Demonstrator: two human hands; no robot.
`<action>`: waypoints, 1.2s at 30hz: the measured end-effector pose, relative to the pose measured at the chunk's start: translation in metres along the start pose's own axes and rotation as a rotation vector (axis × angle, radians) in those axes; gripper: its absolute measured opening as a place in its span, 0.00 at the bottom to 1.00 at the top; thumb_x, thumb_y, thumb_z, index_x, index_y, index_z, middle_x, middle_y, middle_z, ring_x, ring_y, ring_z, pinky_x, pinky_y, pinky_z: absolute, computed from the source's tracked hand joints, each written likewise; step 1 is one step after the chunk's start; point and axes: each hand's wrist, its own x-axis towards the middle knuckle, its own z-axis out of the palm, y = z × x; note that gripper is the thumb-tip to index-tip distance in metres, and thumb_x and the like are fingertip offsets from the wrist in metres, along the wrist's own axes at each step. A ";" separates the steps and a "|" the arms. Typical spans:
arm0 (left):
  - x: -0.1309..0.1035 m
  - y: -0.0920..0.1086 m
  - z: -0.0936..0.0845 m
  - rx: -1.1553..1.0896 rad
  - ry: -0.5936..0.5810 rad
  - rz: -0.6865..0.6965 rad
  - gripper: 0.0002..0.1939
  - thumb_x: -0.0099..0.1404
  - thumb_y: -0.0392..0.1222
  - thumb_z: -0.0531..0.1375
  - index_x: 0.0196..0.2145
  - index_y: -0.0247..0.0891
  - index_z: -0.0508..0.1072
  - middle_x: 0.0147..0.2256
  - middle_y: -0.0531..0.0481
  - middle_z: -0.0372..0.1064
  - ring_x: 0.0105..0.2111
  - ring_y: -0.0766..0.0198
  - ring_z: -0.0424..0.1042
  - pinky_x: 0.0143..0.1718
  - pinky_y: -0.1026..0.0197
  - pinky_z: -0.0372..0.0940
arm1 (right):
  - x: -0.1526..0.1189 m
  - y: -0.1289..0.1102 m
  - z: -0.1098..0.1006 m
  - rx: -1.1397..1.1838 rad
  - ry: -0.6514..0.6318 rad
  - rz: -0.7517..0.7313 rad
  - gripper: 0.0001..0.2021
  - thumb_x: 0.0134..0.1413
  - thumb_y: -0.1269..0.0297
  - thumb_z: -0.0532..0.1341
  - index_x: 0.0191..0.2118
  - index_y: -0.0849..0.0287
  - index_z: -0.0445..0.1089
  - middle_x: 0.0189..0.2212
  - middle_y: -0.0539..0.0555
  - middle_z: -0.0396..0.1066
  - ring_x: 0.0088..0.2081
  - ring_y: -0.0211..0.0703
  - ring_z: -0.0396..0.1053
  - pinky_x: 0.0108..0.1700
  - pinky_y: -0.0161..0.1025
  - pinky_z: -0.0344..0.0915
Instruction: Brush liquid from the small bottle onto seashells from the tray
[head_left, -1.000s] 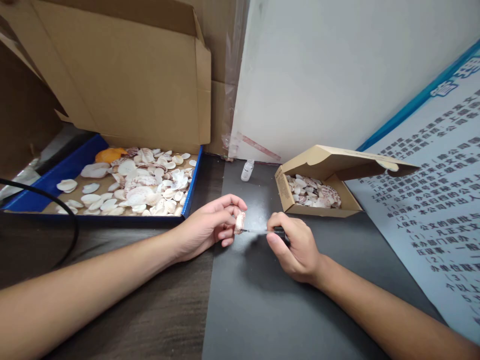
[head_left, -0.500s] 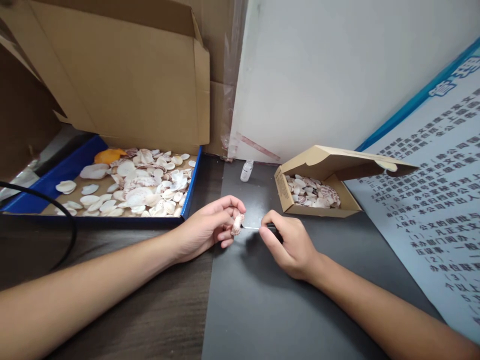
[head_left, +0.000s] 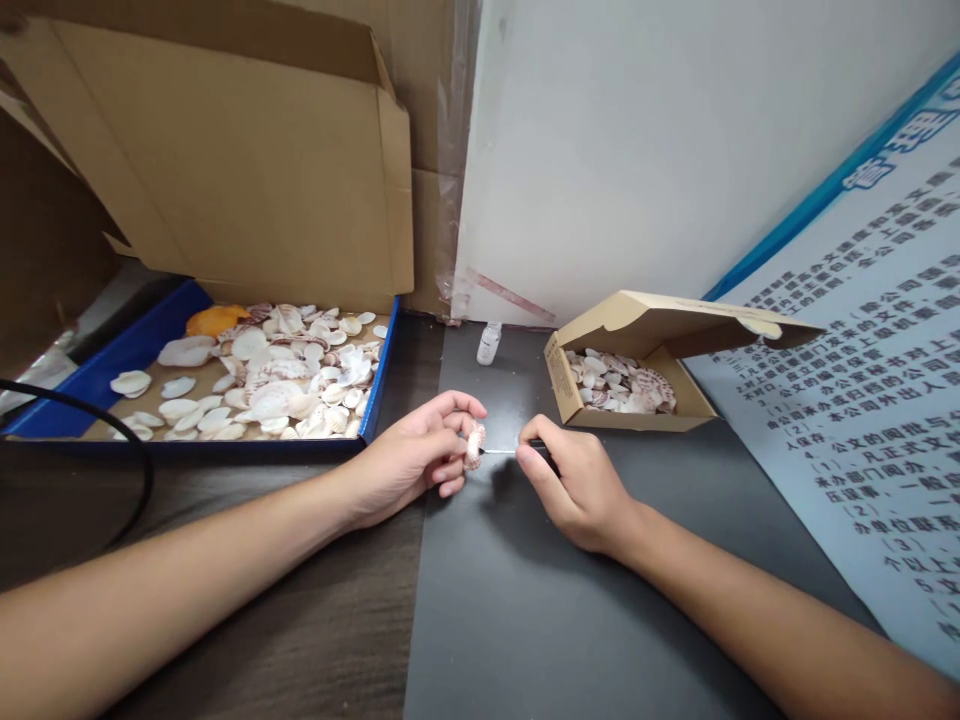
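Left hand (head_left: 420, 455): fingers pinched small ribbed shell (head_left: 474, 446) above bench (head_left: 322, 640), right of blue box (head_left: 382, 372). Right hand (head_left: 581, 490): fingers closed around slim tool (head_left: 500, 452), tip at or near shell; contact unclear. Step in hand looked like tool work on shell; next move seemed to call for steady pinch, light tool pressure.

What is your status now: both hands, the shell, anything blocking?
Left hand pinches shell. Right hand grips thin tool, tip at shell. Small bottle stands beyond, not in the way.
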 end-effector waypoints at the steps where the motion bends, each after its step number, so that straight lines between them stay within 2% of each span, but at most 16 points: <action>1: 0.000 0.000 0.000 0.001 0.002 0.007 0.13 0.60 0.28 0.57 0.42 0.39 0.63 0.27 0.57 0.64 0.18 0.76 0.50 0.20 0.69 0.55 | 0.000 0.000 0.000 -0.015 0.002 0.022 0.11 0.67 0.62 0.50 0.32 0.56 0.61 0.20 0.46 0.62 0.21 0.36 0.61 0.28 0.35 0.56; 4: 0.000 -0.001 0.000 0.001 0.003 0.018 0.14 0.60 0.29 0.58 0.42 0.40 0.62 0.28 0.57 0.65 0.17 0.76 0.50 0.20 0.69 0.54 | 0.001 0.000 -0.002 -0.021 0.039 0.021 0.10 0.67 0.63 0.51 0.32 0.56 0.60 0.21 0.46 0.61 0.22 0.36 0.61 0.28 0.34 0.56; 8: 0.001 -0.001 -0.001 0.007 0.010 0.020 0.14 0.60 0.29 0.58 0.43 0.39 0.63 0.28 0.58 0.64 0.17 0.77 0.50 0.20 0.70 0.54 | 0.000 0.000 -0.005 -0.010 0.106 -0.076 0.08 0.66 0.64 0.50 0.33 0.55 0.59 0.23 0.47 0.61 0.23 0.37 0.61 0.29 0.34 0.58; 12: 0.001 -0.001 -0.001 0.023 0.001 0.024 0.15 0.60 0.29 0.58 0.44 0.38 0.64 0.28 0.57 0.65 0.17 0.77 0.50 0.20 0.69 0.54 | 0.001 0.000 -0.006 -0.069 0.066 -0.140 0.07 0.65 0.64 0.48 0.35 0.56 0.60 0.24 0.48 0.63 0.24 0.39 0.61 0.29 0.36 0.59; 15: 0.001 -0.002 0.001 0.028 0.013 0.049 0.14 0.59 0.29 0.58 0.43 0.38 0.64 0.28 0.57 0.65 0.17 0.76 0.50 0.20 0.69 0.54 | 0.003 -0.002 -0.010 -0.182 0.012 -0.124 0.09 0.65 0.65 0.48 0.34 0.56 0.61 0.23 0.49 0.64 0.23 0.39 0.61 0.29 0.36 0.58; 19: 0.001 -0.008 0.002 0.061 0.089 0.155 0.14 0.56 0.29 0.57 0.40 0.39 0.64 0.27 0.58 0.63 0.20 0.73 0.54 0.22 0.67 0.55 | 0.005 -0.007 -0.019 -0.312 0.034 -0.049 0.11 0.67 0.65 0.48 0.33 0.56 0.61 0.23 0.50 0.66 0.23 0.40 0.62 0.29 0.38 0.57; 23: 0.001 -0.013 0.001 0.110 0.110 0.237 0.13 0.56 0.30 0.58 0.40 0.39 0.64 0.27 0.57 0.64 0.26 0.69 0.61 0.29 0.65 0.58 | 0.001 -0.013 -0.024 -0.216 0.025 -0.034 0.09 0.68 0.66 0.48 0.38 0.57 0.63 0.29 0.52 0.70 0.28 0.40 0.67 0.33 0.37 0.62; 27: 0.001 -0.012 0.000 0.119 0.078 0.216 0.13 0.58 0.31 0.60 0.41 0.39 0.65 0.29 0.57 0.65 0.29 0.68 0.63 0.33 0.64 0.59 | -0.005 -0.013 -0.019 -0.139 0.018 -0.051 0.06 0.68 0.65 0.52 0.45 0.56 0.64 0.34 0.53 0.73 0.31 0.41 0.71 0.35 0.37 0.66; 32: 0.001 -0.009 0.000 0.127 0.068 0.204 0.15 0.61 0.34 0.62 0.44 0.40 0.64 0.30 0.56 0.68 0.31 0.67 0.66 0.36 0.62 0.59 | -0.008 -0.008 -0.018 -0.154 0.036 -0.005 0.04 0.65 0.65 0.56 0.44 0.56 0.63 0.29 0.50 0.71 0.27 0.39 0.71 0.31 0.36 0.66; 36: 0.003 -0.009 0.000 0.120 0.084 0.185 0.17 0.61 0.35 0.64 0.46 0.39 0.64 0.32 0.55 0.69 0.32 0.67 0.67 0.40 0.61 0.60 | -0.009 -0.008 -0.020 -0.109 0.086 -0.030 0.05 0.65 0.66 0.56 0.45 0.55 0.62 0.28 0.48 0.70 0.27 0.38 0.71 0.31 0.34 0.66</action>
